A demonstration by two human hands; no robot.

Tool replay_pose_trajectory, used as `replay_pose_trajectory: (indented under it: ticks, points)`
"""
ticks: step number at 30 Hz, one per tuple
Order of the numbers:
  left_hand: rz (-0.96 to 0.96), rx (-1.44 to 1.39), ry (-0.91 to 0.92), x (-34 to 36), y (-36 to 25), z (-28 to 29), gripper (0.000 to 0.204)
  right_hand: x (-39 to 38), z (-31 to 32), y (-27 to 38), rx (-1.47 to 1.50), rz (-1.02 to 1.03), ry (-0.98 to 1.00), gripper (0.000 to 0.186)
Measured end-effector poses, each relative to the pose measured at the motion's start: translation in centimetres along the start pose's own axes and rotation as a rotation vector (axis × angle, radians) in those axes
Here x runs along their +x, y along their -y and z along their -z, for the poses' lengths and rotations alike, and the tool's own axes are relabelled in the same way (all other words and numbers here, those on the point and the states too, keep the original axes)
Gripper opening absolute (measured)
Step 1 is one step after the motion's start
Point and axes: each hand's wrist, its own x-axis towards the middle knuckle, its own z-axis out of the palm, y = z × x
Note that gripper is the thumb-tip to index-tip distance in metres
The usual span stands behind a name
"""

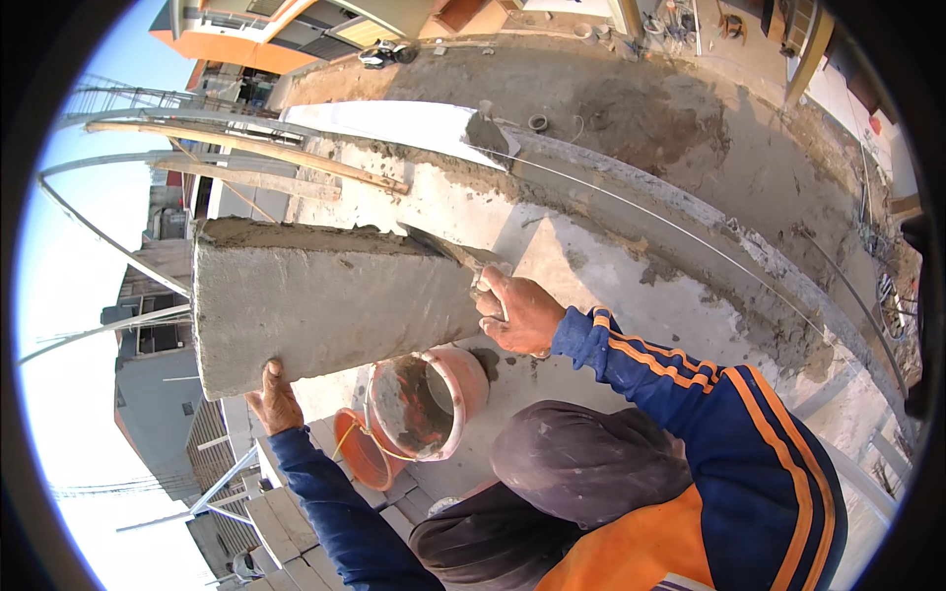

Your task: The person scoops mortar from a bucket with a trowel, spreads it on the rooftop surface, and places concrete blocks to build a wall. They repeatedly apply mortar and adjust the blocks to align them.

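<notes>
My left hand (276,399) grips the lower left end of a large grey block (315,315), its thumb on the front face. My right hand (517,315) is closed on a trowel (463,254), its mortar-coated blade lying along the block's top edge near the right end. Grey mortar covers part of that top. Just below the block are a pink bucket (468,399) with grey mix inside and a smaller orange bucket (355,468). My bent knee (562,453) is beside them.
A low block course (631,236) with a taut string runs across the upper right; a white block (384,123) sits on it. Wooden planks (246,148) and metal bars (138,266) stand left. Stacked blocks (286,527) lie lower left. A dirt yard (572,89) with a motorbike (384,54) lies beyond.
</notes>
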Motion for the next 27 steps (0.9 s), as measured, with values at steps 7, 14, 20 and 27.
replay_pose_trajectory:
  ticks: [7,14,20,27]
  points:
    - [0.023,0.023,-0.054,0.4,0.4,0.7,0.083,-1.8,3.1,9.8,0.056,0.278,-0.094,0.047]
    - [-0.014,0.041,-0.001,0.0,0.1,0.6,0.081,-6.6,4.1,0.2,0.259,0.01,-0.074,0.046]
    - [-0.03,0.031,0.016,-0.1,-0.5,-0.3,0.082,-2.5,-4.0,-9.3,-0.201,-0.184,-0.094,0.041]
    - [0.013,0.032,-0.016,0.5,0.3,1.0,0.084,-9.4,-0.5,-7.4,-0.19,-0.238,-0.106,0.037]
